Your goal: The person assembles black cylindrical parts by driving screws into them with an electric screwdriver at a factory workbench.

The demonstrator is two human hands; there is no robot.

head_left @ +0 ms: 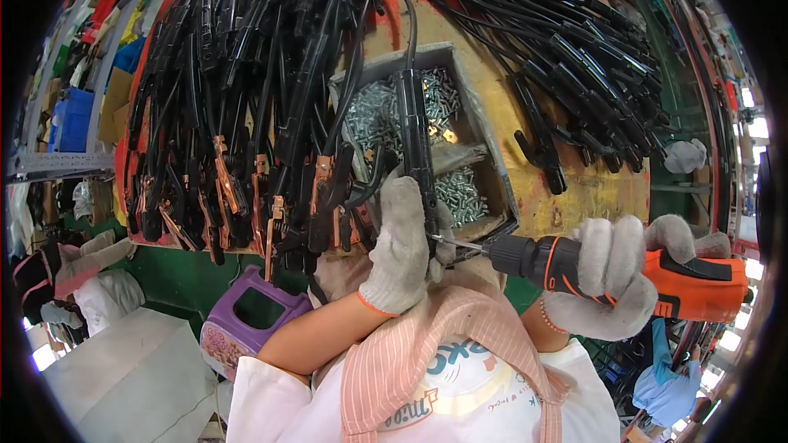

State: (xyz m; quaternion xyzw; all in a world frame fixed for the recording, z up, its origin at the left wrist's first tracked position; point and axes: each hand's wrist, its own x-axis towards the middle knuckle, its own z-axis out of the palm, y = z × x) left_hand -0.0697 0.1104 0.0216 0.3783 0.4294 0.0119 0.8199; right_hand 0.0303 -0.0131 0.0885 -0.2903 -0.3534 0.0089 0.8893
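Note:
My left hand (pixel 400 250), in a grey-white work glove, is closed around the lower end of a black welding electrode holder (pixel 415 131). The holder stands upright in view, with its cable running off the far end. In my gloved right hand (pixel 609 279) is an orange and black cordless drill (pixel 698 289), lying sideways and pointing left. Its thin bit meets the holder's lower end beside my left fingers; the exact contact is too small to make out. Behind the holder sits a grey metal box (pixel 474 102) with silver screws (pixel 461 197) and a few brass-coloured pieces (pixel 449 136).
Black holders with copper jaws (pixel 223 172) hang over the table's near edge at left. More black holders (pixel 591 82) and cables lie at right on the worn yellow tabletop (pixel 574 197). A purple stool (pixel 246 316) stands at lower left. Another person (pixel 666 381) is at lower right.

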